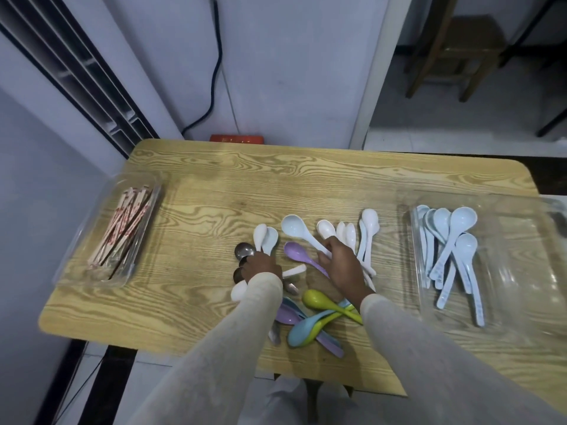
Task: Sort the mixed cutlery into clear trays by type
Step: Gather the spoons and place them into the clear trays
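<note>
though light and stiff, the glossy white spoon [299, 233] looks slippery, so take its handle; the right hand [343, 266] pinches it there, mid surface [214, 191], while the left hand [262, 266] curls round two pale spoons [266, 237].

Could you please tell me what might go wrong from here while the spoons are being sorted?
The left hand grips two white spoons right beside the metal spoons; one could be swept along into the wrong tray. The sleeves pass over the coloured spoons near the front edge of the table and might knock them off. The right hand pinches the pale spoon by its handle only, so it may slip.
</note>
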